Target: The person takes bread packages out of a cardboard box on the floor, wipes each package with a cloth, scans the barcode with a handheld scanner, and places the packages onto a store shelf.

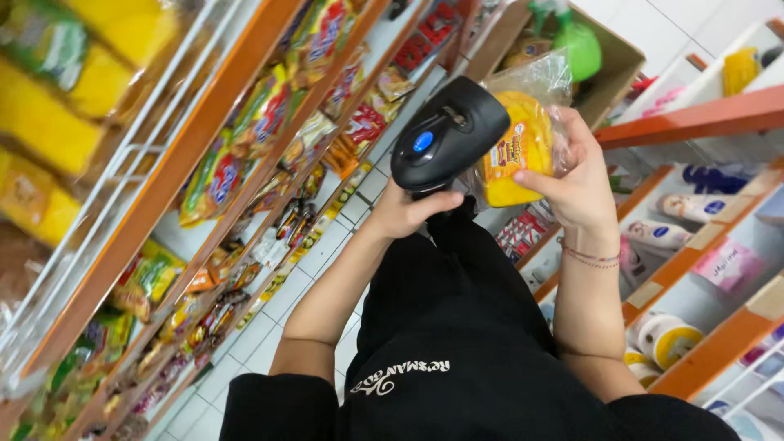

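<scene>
My left hand [408,214] grips the handle of a black handheld barcode scanner [445,135] with a blue button on top. The scanner's head is right up against a clear plastic bag of yellow snacks [518,147]. My right hand [584,184] holds that bag from the right side, fingers wrapped around it, a thin bracelet on the wrist. Both hands are raised in front of my black clothing, close together in the aisle between two shelf units.
Orange-edged shelves [175,175] on the left carry several colourful snack packets. Shelves on the right [694,122] hold white tubes, bottles and rolls. An open cardboard box [616,61] with a green item stands at the top. White floor tiles [318,253] run below.
</scene>
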